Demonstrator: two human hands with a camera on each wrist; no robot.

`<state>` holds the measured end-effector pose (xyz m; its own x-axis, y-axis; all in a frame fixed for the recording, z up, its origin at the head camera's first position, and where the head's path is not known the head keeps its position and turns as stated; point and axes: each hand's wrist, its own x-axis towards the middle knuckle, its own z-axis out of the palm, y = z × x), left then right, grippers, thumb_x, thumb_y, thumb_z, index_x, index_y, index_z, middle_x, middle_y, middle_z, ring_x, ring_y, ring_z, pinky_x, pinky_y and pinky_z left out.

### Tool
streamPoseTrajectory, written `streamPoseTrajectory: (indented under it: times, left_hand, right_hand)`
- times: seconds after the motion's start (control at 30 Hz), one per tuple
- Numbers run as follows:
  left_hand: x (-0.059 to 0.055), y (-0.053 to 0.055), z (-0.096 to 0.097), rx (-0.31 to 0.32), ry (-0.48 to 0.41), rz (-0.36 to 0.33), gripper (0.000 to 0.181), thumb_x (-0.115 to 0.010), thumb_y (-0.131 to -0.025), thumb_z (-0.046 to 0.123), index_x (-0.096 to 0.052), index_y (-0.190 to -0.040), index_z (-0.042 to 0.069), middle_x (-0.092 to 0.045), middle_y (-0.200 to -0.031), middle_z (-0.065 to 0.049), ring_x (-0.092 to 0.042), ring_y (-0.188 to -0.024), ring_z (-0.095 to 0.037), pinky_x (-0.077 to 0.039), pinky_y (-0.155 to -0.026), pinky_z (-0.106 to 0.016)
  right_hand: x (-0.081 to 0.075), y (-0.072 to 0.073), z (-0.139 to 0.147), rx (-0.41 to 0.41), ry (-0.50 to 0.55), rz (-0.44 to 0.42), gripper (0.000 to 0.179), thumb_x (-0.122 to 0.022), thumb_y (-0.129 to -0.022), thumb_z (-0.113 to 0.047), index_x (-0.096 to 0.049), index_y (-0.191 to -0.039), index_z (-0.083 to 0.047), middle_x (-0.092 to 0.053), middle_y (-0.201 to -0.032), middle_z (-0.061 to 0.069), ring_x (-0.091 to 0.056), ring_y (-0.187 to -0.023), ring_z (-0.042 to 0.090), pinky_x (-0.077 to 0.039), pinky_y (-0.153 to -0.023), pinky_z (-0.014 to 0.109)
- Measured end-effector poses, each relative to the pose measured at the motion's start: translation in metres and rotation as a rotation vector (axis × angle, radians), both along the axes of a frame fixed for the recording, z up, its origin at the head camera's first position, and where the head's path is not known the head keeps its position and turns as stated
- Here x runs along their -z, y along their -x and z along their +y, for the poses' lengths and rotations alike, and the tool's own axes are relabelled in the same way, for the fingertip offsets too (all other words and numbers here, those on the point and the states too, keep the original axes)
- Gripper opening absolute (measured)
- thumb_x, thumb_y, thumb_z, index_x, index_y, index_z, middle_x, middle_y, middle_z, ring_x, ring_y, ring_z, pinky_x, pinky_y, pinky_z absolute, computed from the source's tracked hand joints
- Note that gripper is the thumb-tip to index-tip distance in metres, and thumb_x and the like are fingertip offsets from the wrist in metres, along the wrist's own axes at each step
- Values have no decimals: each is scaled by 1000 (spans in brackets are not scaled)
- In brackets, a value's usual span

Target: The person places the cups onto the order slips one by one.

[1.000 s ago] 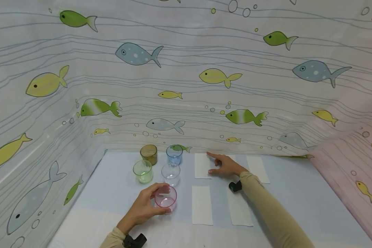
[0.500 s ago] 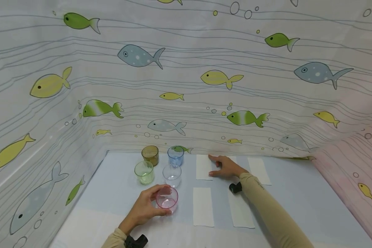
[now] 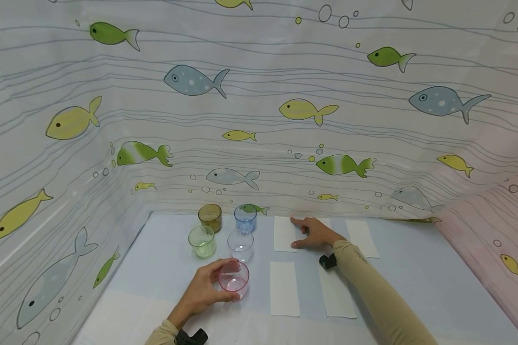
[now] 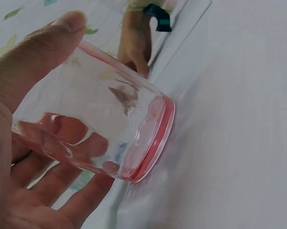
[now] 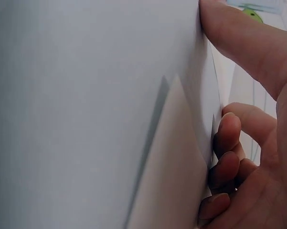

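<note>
My left hand (image 3: 205, 286) grips a clear glass with a pink rim and base (image 3: 234, 278), thumb on one side and fingers on the other. In the left wrist view the pink glass (image 4: 133, 119) has its base close to the white table; contact cannot be told. At the back, my right hand (image 3: 317, 233) touches the right side of a white paper strip (image 3: 284, 235) with its stretched index finger and thumb. The other right fingers are curled under, as the right wrist view shows, with another white strip (image 5: 169, 176) near them.
Behind the pink glass stand an amber glass (image 3: 209, 219), a blue glass (image 3: 245, 220), a green glass (image 3: 202, 243) and a colourless glass (image 3: 241, 247). More white strips lie nearer (image 3: 284, 290), under the right forearm (image 3: 337, 294) and at the back right (image 3: 361, 238). A fish-patterned curtain (image 3: 267, 143) surrounds the table.
The right index finger and thumb have shifted slightly toward the near side along the strip. My left hand keeps its hold on the pink glass; the head view has tilted a little.
</note>
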<state>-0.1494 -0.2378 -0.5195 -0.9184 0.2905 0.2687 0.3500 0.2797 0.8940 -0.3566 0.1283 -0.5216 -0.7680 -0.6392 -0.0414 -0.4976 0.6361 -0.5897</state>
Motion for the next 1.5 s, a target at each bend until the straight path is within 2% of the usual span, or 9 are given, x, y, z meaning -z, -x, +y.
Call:
streamPoseTrajectory:
  times: [0.23, 0.4, 0.57, 0.83, 0.97, 1.1, 1.27, 1.4, 1.5]
  left_hand:
    - [1, 1, 3, 16, -56, -16, 78, -99, -71, 11, -64, -141, 5, -74, -129, -18, -70, -121, -17, -56, -104, -22]
    - [2, 1, 4, -2, -61, -2, 76, -99, -71, 10, -65, -139, 3, -75, -127, -19, -72, -119, -21, -58, -102, -23]
    - [-1, -1, 6, -10, -53, 8, 73, -99, -71, 11, -68, -137, 5, -77, -124, -17, -74, -116, -21, -59, -99, -24]
    - [-18, -1, 13, 17, -61, 54, 74, -98, -73, 9, -66, -139, 2, -77, -125, -15, -74, -115, -30, -60, -99, -26]
    - [-32, 2, 16, -5, -57, 76, 76, -99, -71, 8, -67, -139, 4, -77, -124, -16, -75, -113, -29, -61, -97, -25]
    - [-48, 12, 18, -40, -49, 108, 75, -99, -70, 7, -67, -139, 6, -77, -125, -15, -74, -114, -26, -62, -95, -26]
    - [-71, 31, 18, -64, -21, 146, 76, -99, -70, 6, -68, -139, 6, -76, -127, -14, -74, -114, -23, -62, -95, -25]
    - [-86, 51, 18, -52, -25, 150, 75, -98, -70, 3, -68, -139, 6, -75, -128, -15, -73, -116, -26, -60, -97, -24]
    - [-93, 65, 21, -28, -34, 124, 75, -98, -71, 3, -68, -140, 8, -74, -131, -14, -72, -119, -30, -59, -99, -24]
  right_hand:
    - [0, 2, 2, 24, -11, -16, 95, -91, -85, -39, -43, -161, -8, -48, -91, 3, -42, -86, 17, -35, -75, 30]
    - [1, 2, 1, 36, -7, -41, 96, -91, -84, -41, -43, -161, -10, -48, -92, 3, -43, -87, 17, -36, -76, 30]
    - [3, 2, 0, 41, 3, -42, 96, -92, -84, -41, -44, -161, -11, -48, -91, 3, -43, -86, 17, -35, -75, 31]
    - [3, 1, 1, 50, 13, -34, 96, -92, -83, -41, -45, -161, -11, -48, -91, 3, -43, -87, 17, -35, -76, 32]
    - [4, 1, 2, 45, 14, -29, 96, -92, -83, -42, -46, -161, -11, -49, -91, 3, -43, -87, 16, -36, -76, 30]
    - [5, 3, 3, 37, 19, -19, 95, -92, -83, -41, -46, -160, -11, -49, -90, 2, -43, -87, 16, -36, -77, 31]
    - [8, 5, 3, 29, 23, -10, 95, -92, -83, -41, -47, -160, -10, -50, -89, 2, -43, -85, 16, -36, -76, 30]
    - [7, 5, 2, 41, 27, -25, 95, -93, -82, -42, -47, -159, -11, -49, -88, 1, -43, -84, 16, -36, -75, 29]
    - [6, 5, 2, 47, 34, -35, 95, -93, -82, -41, -47, -159, -11, -49, -88, 2, -43, -84, 16, -36, -75, 30]
